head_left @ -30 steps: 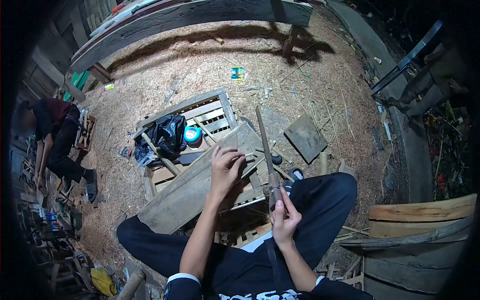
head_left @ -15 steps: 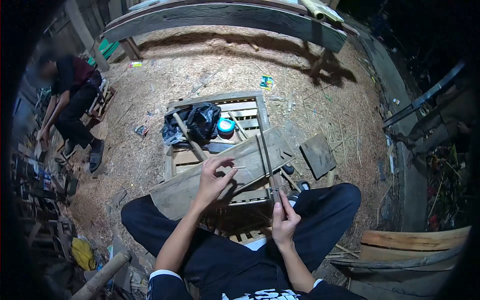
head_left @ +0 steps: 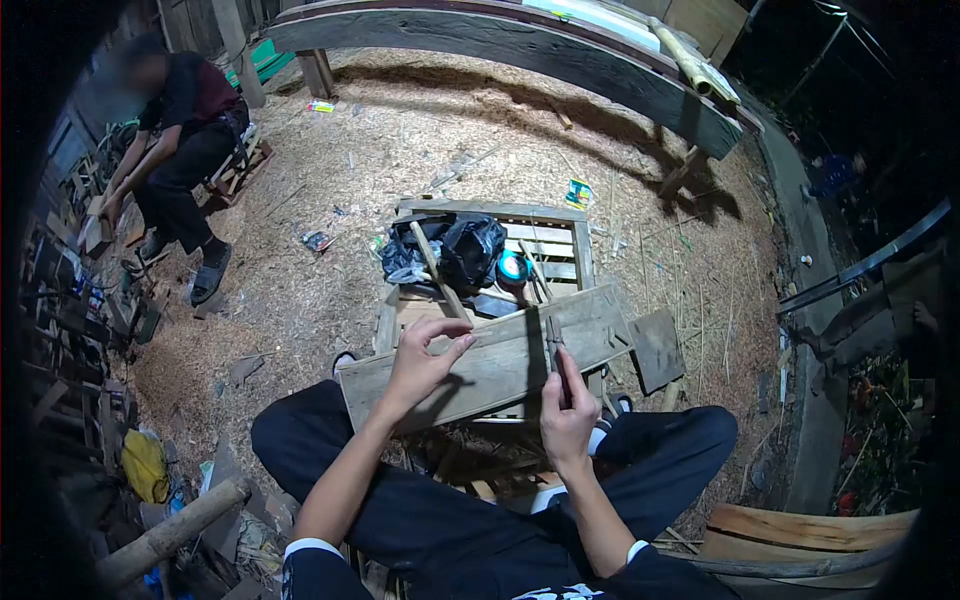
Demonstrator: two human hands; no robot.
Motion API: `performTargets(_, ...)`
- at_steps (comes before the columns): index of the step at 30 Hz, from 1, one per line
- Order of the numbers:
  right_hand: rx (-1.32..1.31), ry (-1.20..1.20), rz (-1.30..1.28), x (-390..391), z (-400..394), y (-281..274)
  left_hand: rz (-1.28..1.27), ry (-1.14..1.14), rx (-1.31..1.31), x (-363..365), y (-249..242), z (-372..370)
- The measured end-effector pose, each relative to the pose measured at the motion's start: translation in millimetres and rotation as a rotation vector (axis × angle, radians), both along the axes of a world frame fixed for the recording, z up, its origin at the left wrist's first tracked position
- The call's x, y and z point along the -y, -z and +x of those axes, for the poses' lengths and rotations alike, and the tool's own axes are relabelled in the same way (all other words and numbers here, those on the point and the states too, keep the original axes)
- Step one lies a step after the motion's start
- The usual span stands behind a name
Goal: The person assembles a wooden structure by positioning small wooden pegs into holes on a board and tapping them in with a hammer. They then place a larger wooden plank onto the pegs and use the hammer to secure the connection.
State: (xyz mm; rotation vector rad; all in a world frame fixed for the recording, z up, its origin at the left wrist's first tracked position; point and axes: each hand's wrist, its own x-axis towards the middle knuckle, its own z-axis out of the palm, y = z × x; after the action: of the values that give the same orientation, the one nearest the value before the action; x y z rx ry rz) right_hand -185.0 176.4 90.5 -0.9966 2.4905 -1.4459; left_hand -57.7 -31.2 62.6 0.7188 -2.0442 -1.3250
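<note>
My left hand hovers over a weathered wooden board, its thumb and forefinger curled around a small thin stick that barely shows at the fingertips. Gripped in my right hand is a long narrow tool with a dark handle, pointing away from me across the board; its exact kind I cannot tell. The board lies at a slant over a slatted wooden crate between my knees.
On the crate are a black plastic bag, a jar with a turquoise lid and a wooden stick. A loose plank lies to the right. At left sits another person. A heavy bench spans the back over shavings-covered ground.
The view has shifted, so the crate and bench sit farther right. The narrow tool has swung from a long upright line to a short, foreshortened one over the board. Both hands keep their grip.
</note>
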Motion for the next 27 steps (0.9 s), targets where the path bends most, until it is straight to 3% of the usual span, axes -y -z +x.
performTargets(3, -0.146, -0.017, -0.033, 33, -6, -6, -0.083, -0.063, 0.016, 4, 7, 3)
performTargets(9, -0.156, -0.026, 0.08, 83, -23, -8, -0.249, -0.159, 0.006, 22, 7, -2)
performTargets(12, -0.315, -0.012, 0.128, 103, -15, -5, -0.028, -0.218, -0.007, 26, 14, -4)
performTargets(16, -0.379, -0.006, 0.005, 104, -7, -4, -0.143, -0.225, 0.022, 32, 17, -6)
performTargets(23, -0.383, -0.11, 0.26, 128, -34, 15, -0.165, -0.152, 0.069, 40, 25, -10)
performTargets(27, -0.344, -0.247, 0.159, 140, -42, 34, -0.217, -0.17, 0.113, 41, 28, -14)
